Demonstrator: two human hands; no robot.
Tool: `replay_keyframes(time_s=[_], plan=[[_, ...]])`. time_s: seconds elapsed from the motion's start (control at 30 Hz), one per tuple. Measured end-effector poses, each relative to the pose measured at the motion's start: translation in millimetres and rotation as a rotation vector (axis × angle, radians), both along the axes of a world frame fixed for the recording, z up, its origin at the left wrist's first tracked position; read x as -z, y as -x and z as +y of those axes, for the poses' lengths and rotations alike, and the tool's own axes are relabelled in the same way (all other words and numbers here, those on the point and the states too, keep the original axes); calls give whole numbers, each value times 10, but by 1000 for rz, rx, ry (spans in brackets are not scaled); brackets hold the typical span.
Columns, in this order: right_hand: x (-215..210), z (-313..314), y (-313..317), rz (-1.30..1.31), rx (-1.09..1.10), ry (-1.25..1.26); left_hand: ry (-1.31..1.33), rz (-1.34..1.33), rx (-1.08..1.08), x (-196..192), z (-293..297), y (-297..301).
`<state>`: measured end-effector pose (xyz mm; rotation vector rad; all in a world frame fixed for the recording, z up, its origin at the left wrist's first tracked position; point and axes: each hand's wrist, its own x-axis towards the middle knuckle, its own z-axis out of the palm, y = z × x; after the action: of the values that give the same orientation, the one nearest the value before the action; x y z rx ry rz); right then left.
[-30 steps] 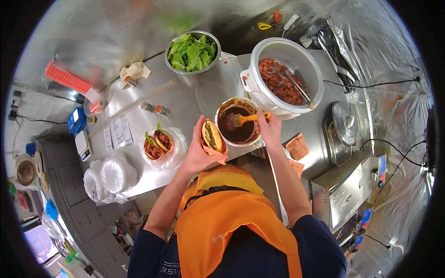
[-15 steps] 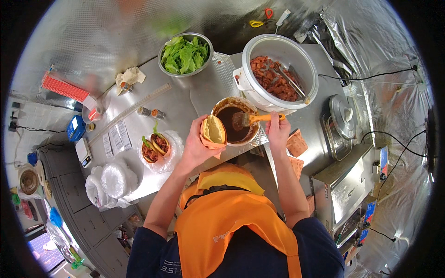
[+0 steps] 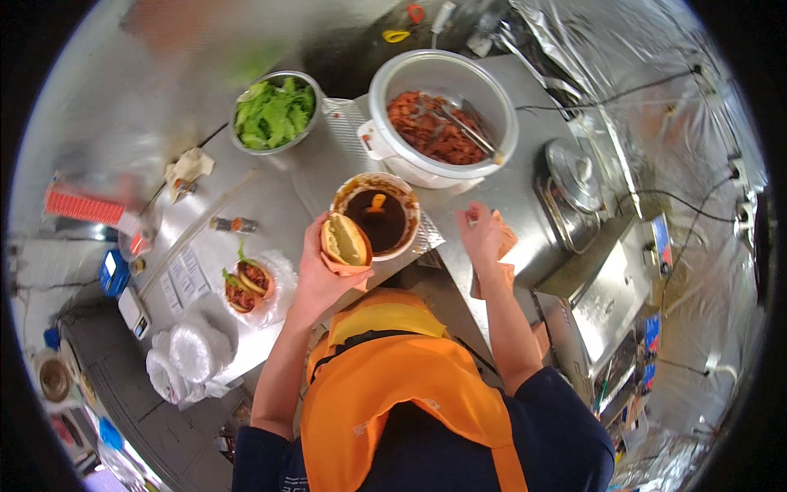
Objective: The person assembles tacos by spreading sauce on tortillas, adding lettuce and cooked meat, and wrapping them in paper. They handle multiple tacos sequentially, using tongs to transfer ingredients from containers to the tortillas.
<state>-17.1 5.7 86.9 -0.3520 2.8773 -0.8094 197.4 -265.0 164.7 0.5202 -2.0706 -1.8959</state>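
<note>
An open bun (image 3: 344, 239) in a paper wrap is gripped in the left hand (image 3: 321, 271), fingers closed around its underside. It is held above the near edge of the steel counter (image 3: 525, 193), just left of the sauce bowl (image 3: 379, 215) and touching or nearly touching its rim; which cannot be told.

The right hand (image 3: 482, 234) is seen loosely open, fingers spread and holding nothing, over the counter to the right of the sauce bowl, close to an orange paper (image 3: 507, 238) at the near edge. An orange spoon (image 3: 375, 202) is left standing in the dark sauce.

Far of the bowl, a large white pot (image 3: 385, 135) of red meat is set, tongs (image 3: 471, 131) lying in it. A metal bowl of lettuce (image 3: 275, 113) is placed far left. A round lid (image 3: 576, 174) is laid right of the pot.

On the lower left counter, two filled buns (image 3: 246, 283) are set on a clear bag, near its near edge. A stack of white lids (image 3: 190, 354) is kept nearer still.

Open steel is found between the lettuce bowl and the filled buns, and between the right hand and the lid.
</note>
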Motion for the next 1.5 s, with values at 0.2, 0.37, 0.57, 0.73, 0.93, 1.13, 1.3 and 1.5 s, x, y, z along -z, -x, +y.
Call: replay_keyframes(time_s=[0.2, 0.37, 0.57, 0.73, 0.93, 1.13, 1.3, 1.5], plan=[[406, 981, 636, -430, 97, -656, -175, -7, 180, -140, 354, 226], [759, 1300, 680, 141, -694, -818, -61, 57, 381, -67, 648, 472], [554, 1178, 528, -388, 370, -349, -113, 31, 428, -70, 934, 683], [940, 794, 560, -314, 504, -406, -208, 34, 439, -103, 1184, 904], [925, 901, 589, -222, 387, -431, -220, -14, 358, -217, 1206, 934], [625, 1100, 438, -205, 234, 286, -303, -49, 227, -346, 1154, 706], [-868, 256, -367, -265, -264, 764, -479, 148, 61, -314, 896, 16], [-1312, -1192, -1789, -671, -918, 1101, -415, 353, -197, -400, 380, -1657]])
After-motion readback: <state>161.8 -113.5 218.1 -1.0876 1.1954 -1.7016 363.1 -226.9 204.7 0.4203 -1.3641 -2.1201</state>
